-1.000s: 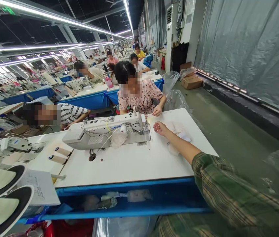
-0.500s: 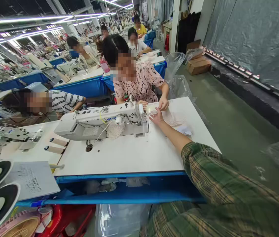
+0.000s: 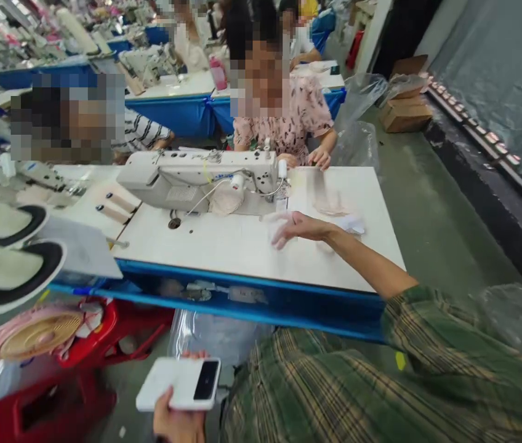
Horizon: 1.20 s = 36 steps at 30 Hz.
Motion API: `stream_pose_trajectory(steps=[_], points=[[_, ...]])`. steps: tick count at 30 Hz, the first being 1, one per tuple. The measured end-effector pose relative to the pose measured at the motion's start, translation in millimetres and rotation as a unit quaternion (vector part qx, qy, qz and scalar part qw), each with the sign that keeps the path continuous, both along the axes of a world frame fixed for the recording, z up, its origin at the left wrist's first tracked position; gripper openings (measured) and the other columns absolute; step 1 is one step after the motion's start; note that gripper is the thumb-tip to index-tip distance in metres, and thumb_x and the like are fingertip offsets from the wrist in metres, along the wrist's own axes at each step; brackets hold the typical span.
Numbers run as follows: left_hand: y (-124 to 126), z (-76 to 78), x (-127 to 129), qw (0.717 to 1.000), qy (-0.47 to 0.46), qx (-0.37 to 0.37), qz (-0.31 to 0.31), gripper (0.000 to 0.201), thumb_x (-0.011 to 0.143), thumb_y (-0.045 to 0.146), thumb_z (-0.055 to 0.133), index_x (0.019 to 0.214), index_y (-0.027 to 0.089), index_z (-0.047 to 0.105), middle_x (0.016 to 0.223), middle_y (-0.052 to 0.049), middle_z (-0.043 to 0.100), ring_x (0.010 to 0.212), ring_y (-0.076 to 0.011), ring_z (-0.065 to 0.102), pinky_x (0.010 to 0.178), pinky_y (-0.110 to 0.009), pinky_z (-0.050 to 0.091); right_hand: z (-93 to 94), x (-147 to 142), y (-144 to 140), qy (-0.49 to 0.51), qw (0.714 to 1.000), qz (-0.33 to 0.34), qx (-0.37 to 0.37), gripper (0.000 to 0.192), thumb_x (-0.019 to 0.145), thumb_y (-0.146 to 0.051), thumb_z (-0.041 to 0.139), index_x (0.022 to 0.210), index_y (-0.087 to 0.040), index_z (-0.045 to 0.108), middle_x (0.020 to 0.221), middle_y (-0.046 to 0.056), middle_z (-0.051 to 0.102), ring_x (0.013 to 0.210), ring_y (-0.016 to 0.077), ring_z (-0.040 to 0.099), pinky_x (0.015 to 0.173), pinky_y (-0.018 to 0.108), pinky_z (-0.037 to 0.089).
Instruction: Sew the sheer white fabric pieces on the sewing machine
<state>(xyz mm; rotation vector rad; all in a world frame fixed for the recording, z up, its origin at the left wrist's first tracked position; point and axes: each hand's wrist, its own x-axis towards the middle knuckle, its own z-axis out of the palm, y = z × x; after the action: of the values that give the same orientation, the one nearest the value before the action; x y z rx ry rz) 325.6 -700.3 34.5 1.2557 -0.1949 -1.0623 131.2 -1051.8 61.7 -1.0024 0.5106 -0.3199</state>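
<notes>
My left hand (image 3: 178, 418) is closed around a white, flat device with a black panel (image 3: 176, 383), low in front of my body. It looks like a power bank. My right hand (image 3: 295, 227) hovers over the white sewing table (image 3: 224, 255), just in front of the sewing machine (image 3: 205, 175). Its fingers point left and are smeared by motion. A pale blur lies along them, and whether they hold something thin is unclear. Just right of the right wrist, a white scrap (image 3: 352, 224) lies near pale, lacy material (image 3: 328, 203).
Across the table sits a co-worker in a pink patterned top (image 3: 305, 104), hands at the far edge. Two thread cones (image 3: 113, 212) stand left of the machine. A blue cloth trough (image 3: 252, 307) hangs under the near edge. Red stools (image 3: 117, 332) are at lower left.
My view has tilted down. The right hand has drawn back from beside the co-worker's hands toward the near side of the table. My left hand with the white device has come into view.
</notes>
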Motion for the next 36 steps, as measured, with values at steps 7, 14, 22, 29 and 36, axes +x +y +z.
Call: stream_pose_trajectory(steps=[7, 14, 22, 29, 36], points=[[-5, 34.5, 3, 0.984, 0.008, -0.157, 0.079, 0.053, 0.042, 0.038, 0.069, 0.092, 0.019, 0.071, 0.120, -0.015, 0.067, 0.131, -0.0430, 0.046, 0.101, -0.058, 0.046, 48.5, 56, 79, -0.011, 0.779, 0.625, -0.035, 0.025, 0.080, -0.024, 0.070, 0.101, -0.011, 0.066, 0.071, 0.003, 0.073, 0.061, 0.0178, 0.071, 0.058, 0.024, 0.056], [13, 39.3, -9, 0.976, 0.054, -0.199, -0.073, 0.053, 0.033, 0.047, 0.079, 0.074, 0.015, 0.067, 0.109, -0.020, 0.067, 0.117, -0.0482, 0.053, 0.085, -0.056, 0.052, 54.4, 132, 145, 0.096, 0.584, 0.806, -0.014, 0.031, 0.069, -0.029, 0.083, 0.089, -0.011, 0.068, 0.067, 0.002, 0.069, 0.060, 0.0195, 0.070, 0.058, 0.028, 0.058], [73, 16.4, 3, 0.981, 0.021, -0.184, 0.062, 0.060, 0.040, 0.037, 0.073, 0.095, 0.015, 0.063, 0.093, -0.011, 0.066, 0.093, -0.0351, 0.065, 0.068, -0.039, 0.056, 56.5, 174, 170, 0.048, 0.673, 0.727, -0.127, 0.037, 0.082, -0.041, 0.075, 0.102, -0.013, 0.059, 0.077, 0.001, 0.071, 0.064, 0.0122, 0.067, 0.063, 0.022, 0.054], [104, 16.1, 12, 0.968, 0.000, -0.181, 0.175, 0.069, 0.042, 0.039, 0.072, 0.107, 0.017, 0.065, 0.104, -0.012, 0.070, 0.095, -0.0371, 0.068, 0.074, -0.044, 0.059, 42.3, 193, 213, -0.017, 0.833, 0.524, -0.179, 0.042, 0.082, -0.048, 0.073, 0.100, -0.010, 0.065, 0.074, 0.001, 0.067, 0.063, 0.0108, 0.060, 0.056, 0.020, 0.046], [123, 22.0, 9, 0.962, 0.006, -0.173, 0.210, 0.074, 0.039, 0.038, 0.077, 0.109, 0.018, 0.065, 0.103, -0.011, 0.071, 0.090, -0.0381, 0.069, 0.074, -0.046, 0.059, 41.2, 207, 251, -0.027, 0.883, 0.433, -0.176, 0.036, 0.071, -0.042, 0.082, 0.083, -0.011, 0.068, 0.072, 0.001, 0.064, 0.063, 0.0095, 0.055, 0.053, 0.019, 0.042]])
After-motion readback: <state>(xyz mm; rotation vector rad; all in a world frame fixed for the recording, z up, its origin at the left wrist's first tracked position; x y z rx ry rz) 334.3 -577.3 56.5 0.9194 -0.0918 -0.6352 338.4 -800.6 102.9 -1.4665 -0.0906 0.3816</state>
